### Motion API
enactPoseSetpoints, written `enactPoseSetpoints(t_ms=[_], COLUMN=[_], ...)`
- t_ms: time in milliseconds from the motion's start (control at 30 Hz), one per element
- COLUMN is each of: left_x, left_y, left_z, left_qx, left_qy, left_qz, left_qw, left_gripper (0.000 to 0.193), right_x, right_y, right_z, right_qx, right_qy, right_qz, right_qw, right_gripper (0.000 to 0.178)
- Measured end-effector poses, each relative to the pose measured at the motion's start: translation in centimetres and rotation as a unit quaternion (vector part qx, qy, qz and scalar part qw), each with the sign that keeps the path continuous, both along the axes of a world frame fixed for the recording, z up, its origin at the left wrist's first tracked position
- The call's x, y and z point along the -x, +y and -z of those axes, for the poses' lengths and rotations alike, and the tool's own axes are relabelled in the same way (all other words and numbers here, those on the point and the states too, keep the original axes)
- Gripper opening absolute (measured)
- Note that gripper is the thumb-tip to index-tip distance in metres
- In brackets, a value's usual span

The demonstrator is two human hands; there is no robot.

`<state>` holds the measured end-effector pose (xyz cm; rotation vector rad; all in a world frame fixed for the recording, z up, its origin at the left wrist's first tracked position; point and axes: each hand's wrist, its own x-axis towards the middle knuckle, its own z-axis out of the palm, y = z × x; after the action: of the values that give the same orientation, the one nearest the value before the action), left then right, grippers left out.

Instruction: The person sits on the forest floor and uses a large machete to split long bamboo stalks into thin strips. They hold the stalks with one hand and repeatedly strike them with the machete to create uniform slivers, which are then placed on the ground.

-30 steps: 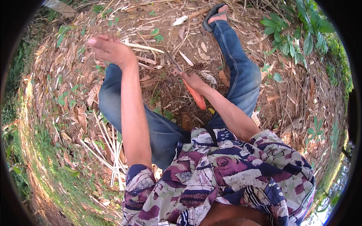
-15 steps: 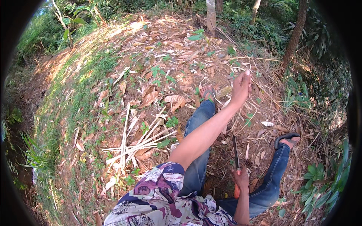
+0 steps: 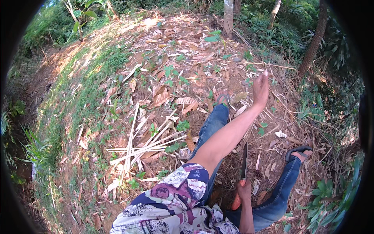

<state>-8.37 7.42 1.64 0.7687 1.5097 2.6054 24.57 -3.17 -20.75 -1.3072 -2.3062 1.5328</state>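
Note:
My left hand (image 3: 260, 90) is stretched out far ahead over the ground, its fingers closed and its thumb uppermost. Whatever it grips, if anything, is too thin or hidden to make out. Close to my body, my right hand (image 3: 244, 190) is wrapped round the orange handle of a long knife (image 3: 244, 162). The dark blade points away from me, and its far end lies near the underside of my left forearm. To the left, a loose pile of pale split strips (image 3: 146, 150) lies crisscrossed on the leaves.
My jeans-clad legs (image 3: 281, 191) are spread on either side of the knife, with sandals on both feet. Dry leaves (image 3: 160, 98) and low weeds cover the sloping soil. Tree trunks (image 3: 228, 19) stand at the back, and a leafy plant (image 3: 325, 193) grows at right.
The view has shifted slightly, so the ground appears farther right. My right hand and the knife have drawn back a little toward my body. My left hand stays closed and stretched out.

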Motion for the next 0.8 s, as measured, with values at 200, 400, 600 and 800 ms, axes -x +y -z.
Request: enactPoseSetpoints(t_ms=[200, 400, 600, 800], left_x=[-0.7, 5.9, 5.2, 5.4], left_y=[1.4, 2.9, 4.0, 3.3], left_z=[0.8, 3.5, 4.3, 5.5], left_qx=[0.004, -0.019, 0.035, 0.009], left_qy=[0.066, 0.084, 0.102, 0.128], left_qz=[-0.114, -0.175, -0.179, -0.181], left_qw=[0.991, 0.981, 0.978, 0.975], left_gripper=[0.045, 0.039, 0.036, 0.036], right_x=[1.1, 4.7, 3.3, 1.5], right_y=[-0.9, 0.3, -1.4, -0.9], right_z=[-4.6, -15.8, -8.7, -0.4], right_qx=[-0.034, -0.158, -0.170, -0.102], right_qy=[-0.017, 0.232, 0.174, -0.099], right_qz=[0.050, 0.128, 0.143, -0.010], right_qw=[0.998, 0.951, 0.959, 0.990], right_gripper=[0.028, 0.040, 0.038, 0.032])
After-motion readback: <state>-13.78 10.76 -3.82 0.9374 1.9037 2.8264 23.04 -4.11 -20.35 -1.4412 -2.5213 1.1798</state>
